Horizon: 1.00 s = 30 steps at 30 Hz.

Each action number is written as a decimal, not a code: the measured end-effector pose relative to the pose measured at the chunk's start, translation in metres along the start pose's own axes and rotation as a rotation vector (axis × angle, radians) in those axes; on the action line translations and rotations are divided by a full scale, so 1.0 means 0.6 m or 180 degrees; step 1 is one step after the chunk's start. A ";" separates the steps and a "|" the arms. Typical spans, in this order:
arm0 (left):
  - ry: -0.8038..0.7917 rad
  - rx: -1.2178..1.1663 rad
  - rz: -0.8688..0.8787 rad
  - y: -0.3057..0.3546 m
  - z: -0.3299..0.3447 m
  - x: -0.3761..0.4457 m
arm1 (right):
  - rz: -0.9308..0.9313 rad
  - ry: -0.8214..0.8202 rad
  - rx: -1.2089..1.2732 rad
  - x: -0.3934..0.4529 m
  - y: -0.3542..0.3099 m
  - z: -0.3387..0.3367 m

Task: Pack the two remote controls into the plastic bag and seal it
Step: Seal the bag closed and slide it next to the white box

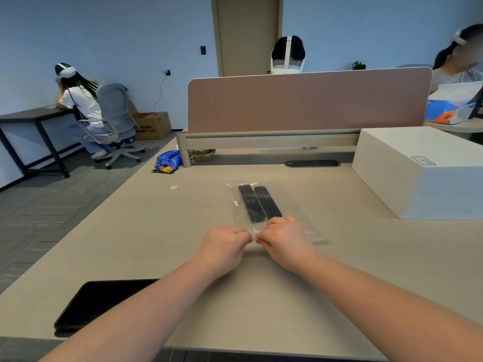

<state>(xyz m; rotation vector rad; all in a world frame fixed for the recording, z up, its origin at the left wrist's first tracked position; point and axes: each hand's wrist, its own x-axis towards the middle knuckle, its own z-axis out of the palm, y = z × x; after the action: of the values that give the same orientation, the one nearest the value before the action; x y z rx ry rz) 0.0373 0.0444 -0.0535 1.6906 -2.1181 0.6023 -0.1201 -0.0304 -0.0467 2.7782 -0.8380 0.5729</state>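
A clear plastic bag [290, 202] lies flat on the beige desk, its length running away from me. Inside it two black remote controls lie side by side: the left remote [250, 203] and the right remote [268, 202]. My left hand [224, 248] and my right hand [286, 241] meet at the bag's near edge, fingertips pinched on the plastic there. The near ends of the remotes sit just beyond my right knuckles. The bag's near edge is partly hidden under my hands.
A black tablet [102, 303] lies at the desk's near left edge. A large white box [423, 171] stands at the right. A brown divider panel [308, 100] closes the desk's far side. A blue snack bag [168, 160] sits far left. Other people sit in the room.
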 end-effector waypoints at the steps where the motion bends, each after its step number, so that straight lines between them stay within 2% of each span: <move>1: 0.0005 0.0004 0.0001 0.000 -0.001 0.001 | 0.0003 0.0007 -0.0048 0.000 -0.002 0.000; 18: 0.0143 -0.0152 -0.0003 -0.009 0.002 -0.004 | -0.0217 0.0181 0.0055 0.002 0.000 0.012; 22: 0.0306 -0.0218 -0.0136 -0.009 0.001 -0.004 | -0.0144 0.0441 0.0109 0.002 -0.002 0.008; 26: 0.0307 -0.0152 -0.0029 -0.008 0.001 -0.005 | -0.0010 0.0703 0.0091 -0.002 0.004 0.005; 30: 0.0347 -0.0218 -0.0111 -0.005 0.001 -0.002 | -0.0004 0.0749 0.0033 -0.007 0.010 0.007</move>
<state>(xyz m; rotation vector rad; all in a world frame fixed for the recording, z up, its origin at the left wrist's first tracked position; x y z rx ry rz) 0.0406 0.0443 -0.0542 1.6169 -2.0064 0.5911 -0.1255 -0.0347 -0.0517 2.6507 -0.7830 0.8847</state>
